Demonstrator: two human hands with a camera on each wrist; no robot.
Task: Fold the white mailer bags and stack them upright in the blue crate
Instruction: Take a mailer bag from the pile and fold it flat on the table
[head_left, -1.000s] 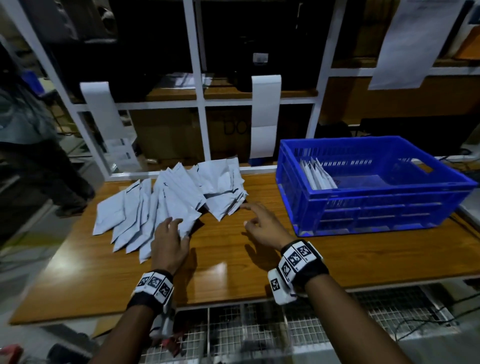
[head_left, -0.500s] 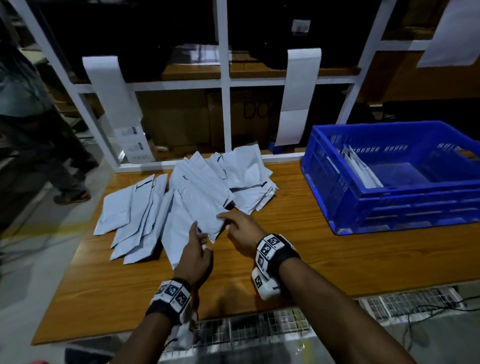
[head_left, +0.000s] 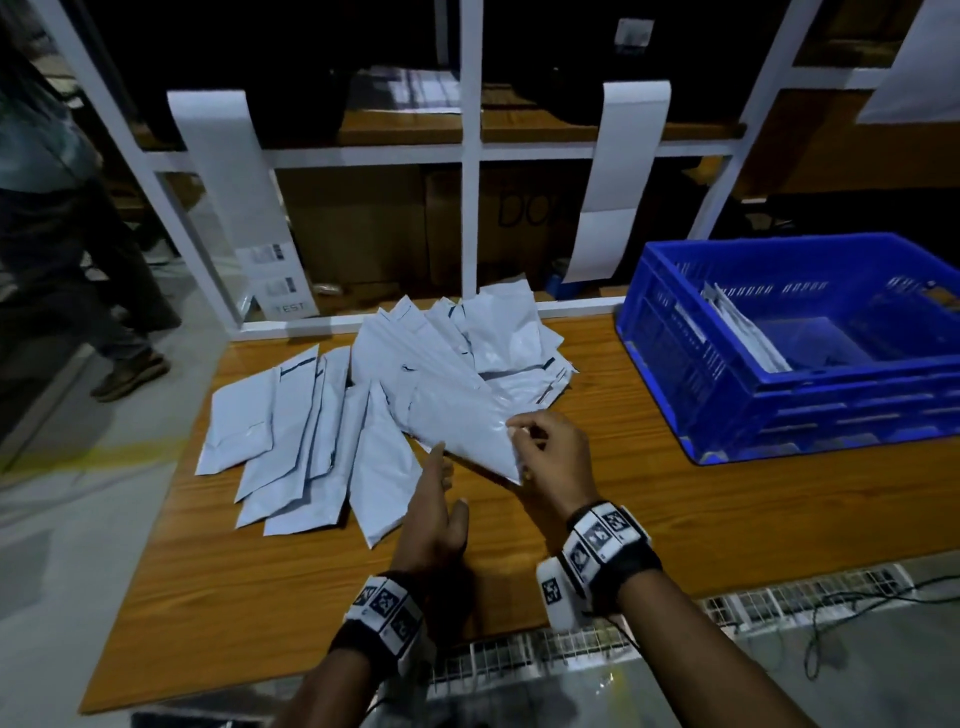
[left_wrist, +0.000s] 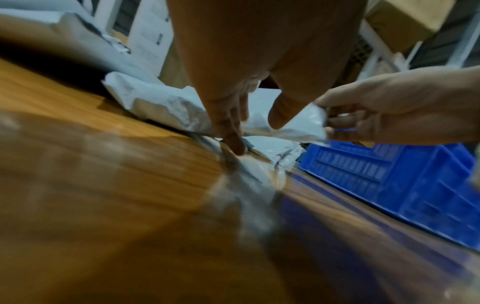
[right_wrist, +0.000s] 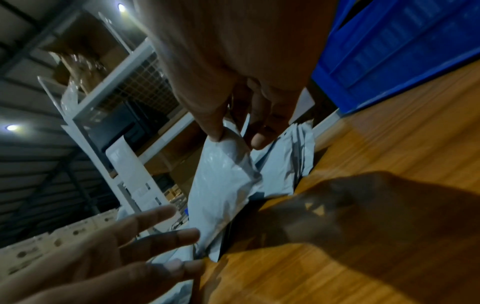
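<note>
Several white mailer bags (head_left: 311, 431) lie fanned out on the wooden table (head_left: 727, 519). My right hand (head_left: 545, 452) pinches the near corner of one mailer bag (head_left: 462, 426) and lifts it off the pile; the right wrist view shows the thumb and fingers on that bag (right_wrist: 221, 176). My left hand (head_left: 434, 514) is open with straight fingers just below the bag's lower edge, its fingertips (left_wrist: 237, 147) down by the bags on the table. The blue crate (head_left: 779, 410) stands at the right with a few folded bags (head_left: 743, 327) leaning upright against its left wall.
A white metal shelf frame (head_left: 470, 208) runs behind the table, with paper strips (head_left: 613, 182) hanging from it. A person (head_left: 62, 234) stands on the floor to the left. Wire mesh (head_left: 519, 665) lies below the table's near edge.
My right hand has taken hold of a bag's corner and raised it from the pile. My left hand has come off the pile and opened below that bag. The head view has shifted left.
</note>
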